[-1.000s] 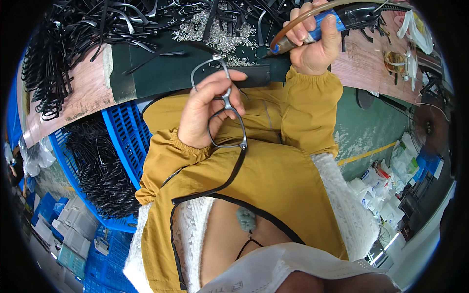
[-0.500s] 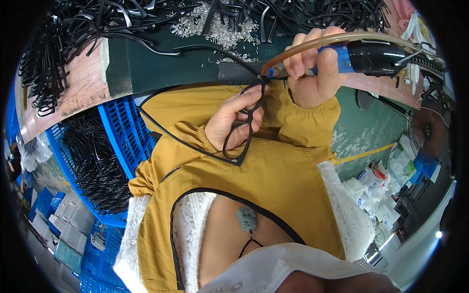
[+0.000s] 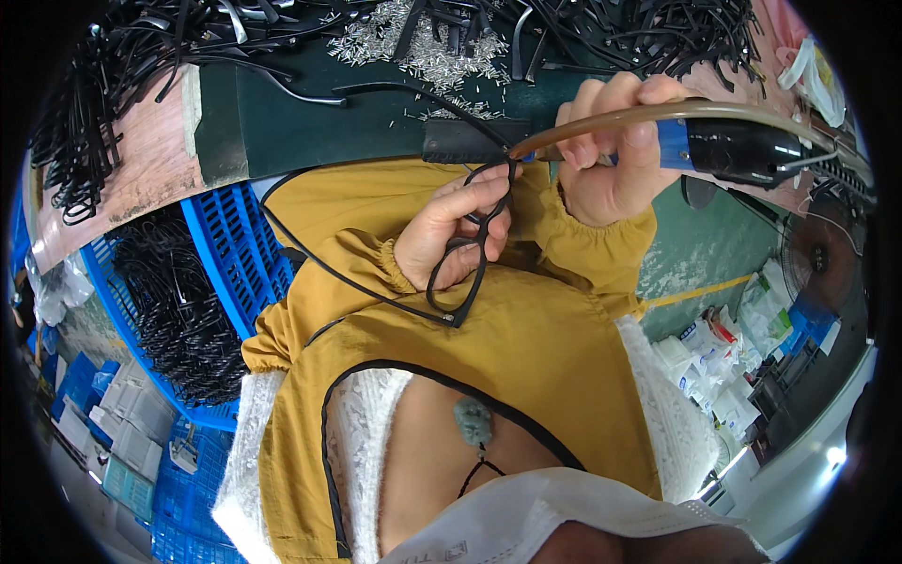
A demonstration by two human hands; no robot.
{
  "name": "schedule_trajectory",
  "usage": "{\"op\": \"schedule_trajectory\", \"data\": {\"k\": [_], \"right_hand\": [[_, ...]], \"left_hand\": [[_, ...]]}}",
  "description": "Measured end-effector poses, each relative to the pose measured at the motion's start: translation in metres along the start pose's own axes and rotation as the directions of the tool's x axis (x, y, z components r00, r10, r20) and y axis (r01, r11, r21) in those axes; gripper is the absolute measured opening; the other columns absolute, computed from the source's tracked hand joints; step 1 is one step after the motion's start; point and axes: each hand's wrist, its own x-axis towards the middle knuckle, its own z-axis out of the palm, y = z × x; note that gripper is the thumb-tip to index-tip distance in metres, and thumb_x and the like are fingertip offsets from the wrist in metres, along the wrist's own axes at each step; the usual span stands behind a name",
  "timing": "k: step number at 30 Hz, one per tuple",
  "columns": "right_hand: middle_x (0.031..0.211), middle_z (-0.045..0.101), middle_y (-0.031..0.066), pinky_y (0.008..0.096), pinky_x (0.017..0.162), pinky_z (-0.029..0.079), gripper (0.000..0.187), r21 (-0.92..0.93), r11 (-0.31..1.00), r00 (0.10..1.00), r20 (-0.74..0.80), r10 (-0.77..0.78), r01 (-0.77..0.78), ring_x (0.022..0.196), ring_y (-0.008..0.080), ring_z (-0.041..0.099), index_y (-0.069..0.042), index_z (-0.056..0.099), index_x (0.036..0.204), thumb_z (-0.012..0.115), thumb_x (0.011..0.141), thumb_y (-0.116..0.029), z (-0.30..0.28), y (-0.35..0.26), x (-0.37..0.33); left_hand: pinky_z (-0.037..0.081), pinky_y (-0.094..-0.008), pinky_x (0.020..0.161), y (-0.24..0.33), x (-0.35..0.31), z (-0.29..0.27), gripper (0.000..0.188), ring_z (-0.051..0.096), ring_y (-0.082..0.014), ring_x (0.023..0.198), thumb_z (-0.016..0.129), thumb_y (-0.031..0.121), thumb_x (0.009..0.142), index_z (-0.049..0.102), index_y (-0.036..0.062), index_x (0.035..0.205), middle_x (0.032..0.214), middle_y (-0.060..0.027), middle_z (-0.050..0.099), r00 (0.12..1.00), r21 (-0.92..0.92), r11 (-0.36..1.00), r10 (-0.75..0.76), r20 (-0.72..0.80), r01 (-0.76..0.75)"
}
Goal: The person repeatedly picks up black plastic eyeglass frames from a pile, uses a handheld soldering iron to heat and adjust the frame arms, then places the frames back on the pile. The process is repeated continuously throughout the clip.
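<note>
Currently glasses frame (image 3: pixel 483 228) in left hand (image 3: pixel 434 235), hinge (image 3: pixel 512 162) at right hand's (image 3: pixel 622 169) tool (image 3: pixel 675 145).

A mustard-yellow smock (image 3: pixel 526 352) covers the person, its long, loose sleeves (image 3: pixel 601 258) gathered into puckered cuffs (image 3: pixel 396 265) behind the left hand (image 3: pixel 440 230) and the right hand (image 3: pixel 615 186). Black trim (image 3: pixel 497 405) edges the curved neck opening. Underneath shows a white, fuzzy top (image 3: pixel 360 437) (rather lacy in texture). A pale green, lumpy pendant (image 3: pixel 473 421) hangs on a black cord (image 3: pixel 481 462), and a white face mask (image 3: pixel 512 512) with stitched-looking edges fills the bottom.
</note>
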Motion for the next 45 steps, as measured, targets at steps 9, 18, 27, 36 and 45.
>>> {"op": "schedule_trajectory", "data": {"k": [9,18,27,36,45], "right_hand": [[0.082,0.060,0.0086,0.0273,0.044,0.038,0.018,0.041,0.997,0.996,0.059,0.064,-0.067,0.050,0.0123,0.049,-0.008,0.052,0.108,0.066,0.097,-0.004,-0.002,0.006,0.001],[0.072,0.048,-0.0026,0.0223,0.046,0.035,0.006,-0.029,0.999,0.985,-0.169,-0.035,0.031,0.056,0.0077,0.045,-0.012,0.057,0.102,0.058,0.102,-0.018,-0.038,0.021,0.037],[0.074,0.048,-0.0020,0.0208,0.047,0.035,0.008,0.044,0.997,0.995,-0.069,0.070,-0.067,0.058,0.0076,0.044,-0.013,0.055,0.096,0.058,0.102,-0.017,-0.036,0.013,0.036],[0.064,0.044,0.0025,0.0249,0.039,0.032,0.025,0.091,0.980,0.984,0.025,0.176,-0.177,0.047,0.0115,0.041,-0.007,0.049,0.104,0.072,0.096,-0.015,0.000,0.017,0.045],[0.076,0.050,0.0012,0.0221,0.046,0.035,0.012,0.024,0.978,0.965,0.170,0.199,-0.206,0.056,0.0085,0.042,-0.008,0.057,0.115,0.057,0.104,-0.012,-0.005,0.016,0.028]], "left_hand": [[0.033,-0.0229,0.045,-0.003,0.002,0.003,0.034,0.058,-0.0138,0.054,0.066,0.031,0.098,0.059,0.0127,0.126,0.071,-0.0030,0.063,0.994,0.059,0.998,-0.015,-0.104,0.021],[0.048,-0.0279,0.063,0.035,-0.024,0.016,0.044,0.061,-0.0186,0.072,0.052,0.034,0.101,0.062,-0.0003,0.126,0.076,-0.0044,0.057,0.971,0.212,0.948,0.228,0.076,-0.239],[0.051,-0.0413,0.104,0.020,-0.012,0.002,0.009,0.060,-0.0311,0.125,0.056,0.002,0.104,0.061,-0.0006,0.111,0.129,-0.0183,0.059,0.431,0.715,-0.162,0.700,0.569,-0.681],[0.053,-0.0366,0.098,-0.002,-0.018,-0.012,0.024,0.067,-0.0390,0.119,0.060,-0.009,0.095,0.065,-0.0005,0.117,0.133,-0.0290,0.064,0.429,0.779,-0.259,0.715,0.552,-0.571],[0.055,-0.0429,0.097,-0.002,-0.010,-0.021,0.017,0.065,-0.0471,0.123,0.060,-0.012,0.095,0.062,-0.0060,0.111,0.108,-0.0231,0.071,0.353,0.708,-0.259,0.724,0.592,-0.657]]}}
